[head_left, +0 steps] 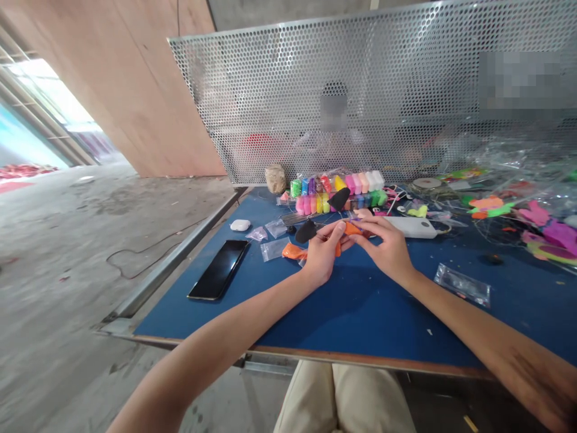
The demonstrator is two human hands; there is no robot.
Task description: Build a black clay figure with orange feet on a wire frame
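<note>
Both hands, nearly closed, pinching an orange piece between them

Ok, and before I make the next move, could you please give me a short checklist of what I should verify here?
1. Left grip on the orange piece: ok, the thumb is against it.
2. Right grip firm on the same piece: cannot tell.
3. Black pieces joined to the orange piece: cannot tell, any join is hidden.
4. Phone apart from both grips: ok, it lies flat to the left.
5. Space beside the left grip uncluttered: not ok, a clear plastic bag lies there.
</note>
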